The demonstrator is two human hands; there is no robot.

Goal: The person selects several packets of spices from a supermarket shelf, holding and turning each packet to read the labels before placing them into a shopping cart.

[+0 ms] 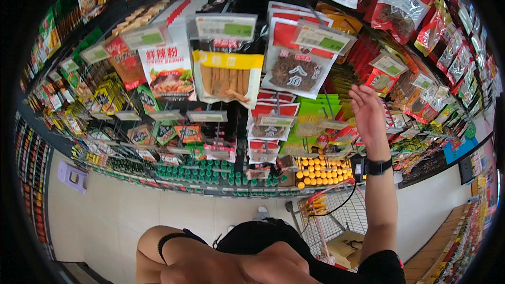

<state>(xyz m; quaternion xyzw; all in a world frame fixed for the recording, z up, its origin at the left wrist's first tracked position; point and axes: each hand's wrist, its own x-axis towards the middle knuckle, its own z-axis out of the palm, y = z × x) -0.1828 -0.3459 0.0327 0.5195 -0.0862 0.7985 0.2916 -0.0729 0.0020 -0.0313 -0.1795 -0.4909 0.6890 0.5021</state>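
Note:
My right hand (pixel 367 116) is raised in front of the hanging spice packets, palm turned left, fingers extended and slightly curved, with nothing seen in it. Just right of its fingertips hangs a red packet with a round picture (pixel 382 80). Left of it are a white-and-red bag of star anise (pixel 298 71) and bright green packets (pixel 318 115). Further left hangs a yellow-banded bag of bark strips (pixel 228 79). On the right wrist sit a dark watch (pixel 379 167) and a small black cabled device (pixel 358 167). My left hand is out of view; the bent left arm shows at the bottom.
A wire shopping cart (pixel 335 221) holding orange packets and a cardboard box (pixel 346 246) stands under the right forearm. Price-tag holders (pixel 227 27) jut out from the racks. Green-capped bottles (pixel 189 172) and yellow-capped ones (pixel 321 169) line the low shelf. A purple stool (pixel 72 176) stands left.

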